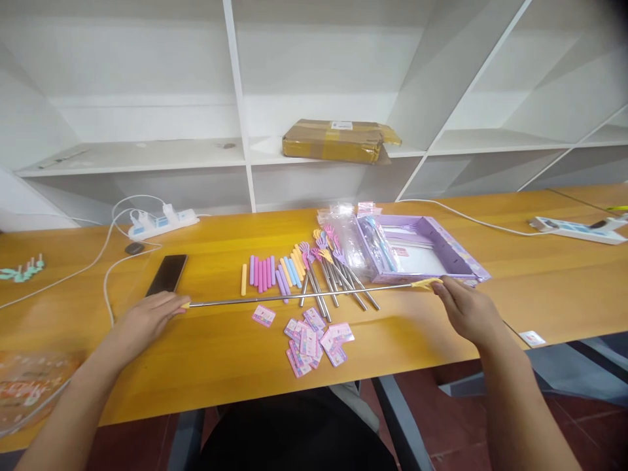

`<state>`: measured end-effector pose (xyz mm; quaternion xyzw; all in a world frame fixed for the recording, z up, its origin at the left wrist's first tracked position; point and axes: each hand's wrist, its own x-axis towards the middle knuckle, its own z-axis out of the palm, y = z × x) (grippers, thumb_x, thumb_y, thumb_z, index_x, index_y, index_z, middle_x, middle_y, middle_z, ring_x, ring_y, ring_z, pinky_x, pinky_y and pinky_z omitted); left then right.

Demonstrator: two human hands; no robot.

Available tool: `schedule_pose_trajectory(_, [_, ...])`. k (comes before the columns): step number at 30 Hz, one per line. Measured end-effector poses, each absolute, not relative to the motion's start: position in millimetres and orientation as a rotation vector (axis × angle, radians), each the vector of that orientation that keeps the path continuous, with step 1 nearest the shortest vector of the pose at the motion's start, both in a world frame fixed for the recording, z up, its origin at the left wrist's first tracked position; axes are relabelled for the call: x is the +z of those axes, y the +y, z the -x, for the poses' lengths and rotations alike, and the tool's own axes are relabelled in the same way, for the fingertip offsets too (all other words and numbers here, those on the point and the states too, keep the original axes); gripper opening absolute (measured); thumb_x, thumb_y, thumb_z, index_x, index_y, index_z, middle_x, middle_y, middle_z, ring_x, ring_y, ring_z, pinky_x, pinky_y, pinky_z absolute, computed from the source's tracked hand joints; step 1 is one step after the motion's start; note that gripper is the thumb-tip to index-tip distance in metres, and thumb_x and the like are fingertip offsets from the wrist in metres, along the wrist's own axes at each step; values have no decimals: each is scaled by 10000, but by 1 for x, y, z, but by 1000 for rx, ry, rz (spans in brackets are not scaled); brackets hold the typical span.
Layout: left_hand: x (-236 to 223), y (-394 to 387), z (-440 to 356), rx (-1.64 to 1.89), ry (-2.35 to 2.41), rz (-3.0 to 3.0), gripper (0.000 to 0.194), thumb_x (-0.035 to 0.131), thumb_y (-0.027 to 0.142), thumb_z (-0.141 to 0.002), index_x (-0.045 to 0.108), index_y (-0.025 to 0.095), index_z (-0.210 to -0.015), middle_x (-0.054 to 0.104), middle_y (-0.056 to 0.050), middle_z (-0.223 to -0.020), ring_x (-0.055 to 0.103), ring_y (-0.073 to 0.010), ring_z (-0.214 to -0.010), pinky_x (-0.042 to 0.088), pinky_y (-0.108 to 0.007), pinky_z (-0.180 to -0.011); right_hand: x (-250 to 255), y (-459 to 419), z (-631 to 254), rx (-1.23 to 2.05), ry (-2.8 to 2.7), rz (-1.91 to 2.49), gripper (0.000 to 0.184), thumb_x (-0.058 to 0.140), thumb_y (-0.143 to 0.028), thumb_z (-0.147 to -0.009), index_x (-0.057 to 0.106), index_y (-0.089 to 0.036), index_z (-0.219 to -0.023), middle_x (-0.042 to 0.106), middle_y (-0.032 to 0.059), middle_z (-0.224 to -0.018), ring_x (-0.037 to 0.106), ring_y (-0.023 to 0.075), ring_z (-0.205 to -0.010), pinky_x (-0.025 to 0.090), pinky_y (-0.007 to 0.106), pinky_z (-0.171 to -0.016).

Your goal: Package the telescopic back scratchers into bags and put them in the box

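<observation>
A telescopic rod (294, 297) is held drawn out above the bench (206, 366), one yellow end (186, 305) pinched by the left hand (153, 319), its yellow claw (426, 282) by the right hand (465, 309), well apart. Thin sections might be bent by uneven pull; nearby scratchers (326, 255) might be scattered by a slipped grip.

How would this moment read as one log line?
metal rod: extended | left hand: holds one end | right hand: holds yellow claw end | cards: scattered on table

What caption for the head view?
Left hand and right hand hold a long metal rod by its yellow ends over the table.
</observation>
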<state>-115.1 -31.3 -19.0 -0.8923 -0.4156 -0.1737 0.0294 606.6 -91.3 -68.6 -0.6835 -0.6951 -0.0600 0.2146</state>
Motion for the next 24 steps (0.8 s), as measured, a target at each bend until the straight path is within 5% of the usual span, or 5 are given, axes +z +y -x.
schedule_pose_trajectory(11, [-45,-34,102,-393,-1404,2753,388,406,463,-1110,717,231,-1113,771,-75,-1075,745,-251,-981,567,-359,-873,-82,-82,-594,-339,-1970,1903,419,333,-443,-1110,556,-233,-824,674,109,-761,599,251,-685,338,353,-662])
schedule_pose_trajectory(18, [-67,-62,-51,-338,-1334,2905,317,402,234,-1103,707,217,-1186,770,-89,-1097,754,-231,-963,613,-356,-870,-90,-75,-395,-345,-2318,1542,267,433,-152,-1065,578,-201,-847,651,57,-745,527,194,-627,301,346,-676])
schedule_pose_trajectory(24, [-75,-78,-68,-449,-1343,2981,335,421,274,-1116,635,206,-1363,746,-133,-1305,752,-269,-1143,634,-398,-947,-75,-100,-335,-264,-2290,1380,341,398,-219,-1131,534,-210,-818,609,28,-704,475,174,-597,283,353,-676])
